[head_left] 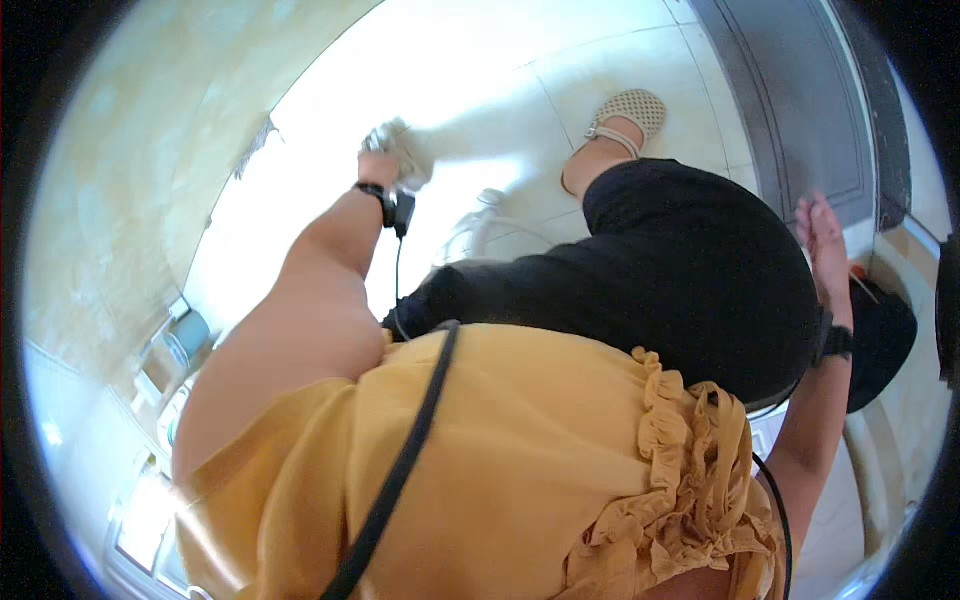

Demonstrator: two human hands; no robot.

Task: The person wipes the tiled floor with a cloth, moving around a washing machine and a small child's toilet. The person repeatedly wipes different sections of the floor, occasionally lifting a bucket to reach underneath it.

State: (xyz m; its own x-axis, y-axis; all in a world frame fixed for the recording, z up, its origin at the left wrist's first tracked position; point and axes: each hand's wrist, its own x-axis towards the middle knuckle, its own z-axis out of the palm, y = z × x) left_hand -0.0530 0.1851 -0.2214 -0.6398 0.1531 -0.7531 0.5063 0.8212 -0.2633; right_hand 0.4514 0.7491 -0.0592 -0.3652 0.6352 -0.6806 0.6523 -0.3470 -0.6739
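My left hand (378, 168) reaches far down over the bright tiled floor, its fingers closed round a crumpled pale cloth (406, 158). The cloth is smeared by motion, and glare hides part of its outline. At the right, my right hand (825, 240) has its fingers stretched out and holds nothing. It is beside my bent knee in black trousers (700, 260), close to a grey door panel (800, 110). Each wrist carries a black band with a cable.
White floor tiles (630, 60) spread ahead, with strong glare at the left. A white object with curved tube-like parts (488, 205) stands near my left arm. My foot wears a beige perforated shoe (635, 112). A mottled yellowish wall (130, 170) bounds the left; a dark rounded item (885, 340) lies right.
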